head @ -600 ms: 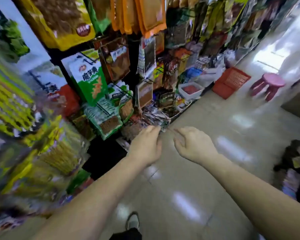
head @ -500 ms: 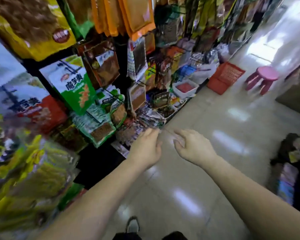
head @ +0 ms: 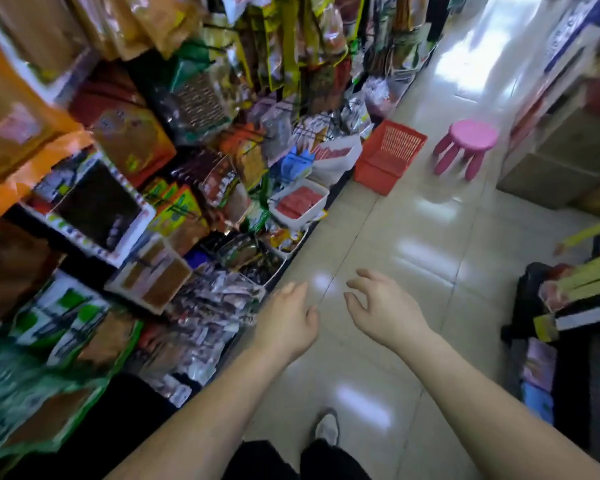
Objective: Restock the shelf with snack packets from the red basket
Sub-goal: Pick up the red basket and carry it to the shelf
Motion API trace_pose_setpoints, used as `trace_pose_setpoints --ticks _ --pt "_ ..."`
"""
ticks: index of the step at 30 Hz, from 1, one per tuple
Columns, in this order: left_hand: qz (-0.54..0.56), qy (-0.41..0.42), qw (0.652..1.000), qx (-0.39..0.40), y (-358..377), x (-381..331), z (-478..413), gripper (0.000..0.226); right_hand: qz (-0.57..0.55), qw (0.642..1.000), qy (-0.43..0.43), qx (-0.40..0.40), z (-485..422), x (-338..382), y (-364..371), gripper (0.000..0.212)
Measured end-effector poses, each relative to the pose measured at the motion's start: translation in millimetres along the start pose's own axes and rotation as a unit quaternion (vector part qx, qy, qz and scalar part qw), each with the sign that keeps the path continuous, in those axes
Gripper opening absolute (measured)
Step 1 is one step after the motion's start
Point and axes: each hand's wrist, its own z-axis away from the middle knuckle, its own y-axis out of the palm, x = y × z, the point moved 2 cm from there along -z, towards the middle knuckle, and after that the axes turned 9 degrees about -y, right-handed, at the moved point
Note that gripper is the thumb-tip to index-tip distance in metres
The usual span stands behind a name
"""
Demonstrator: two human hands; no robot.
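The red basket [head: 388,152] stands on the floor against the foot of the shelf, further down the aisle. The shelf [head: 146,188] on the left is crowded with hanging and stacked snack packets [head: 219,299]. My left hand [head: 286,320] hovers over the floor beside the lowest packets, fingers relaxed, holding nothing. My right hand [head: 383,306] is a little to its right, fingers loosely curled and empty. Both hands are well short of the basket.
A pink plastic stool [head: 466,143] stands on the tiled floor right of the basket. White trays [head: 298,202] of packets line the shelf's bottom edge. Another rack [head: 568,306] with goods is at the right. My shoe [head: 327,427] shows below.
The view has swung right and moved down the aisle; the basket and stool look nearer. My hands have drawn away from the low packets and spread apart, both empty.
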Motion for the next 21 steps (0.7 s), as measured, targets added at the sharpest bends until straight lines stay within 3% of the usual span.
trace_pose_setpoints --ticks 6,12,21 --pt "0.025 0.006 1.0 -0.009 -21 -101 -122 0.034 0.004 1.0 -0.004 -0.014 -110 -96 -65 0.036" --pt "-0.017 0.067 0.997 -0.034 -37 -198 -292 0.041 0.093 0.988 -0.035 -0.119 -243 -199 -123 0.051" --pt "-0.015 0.152 0.988 -0.016 -39 -398 -544 0.048 0.063 0.987 0.064 -0.13 -402 -394 -251 0.049"
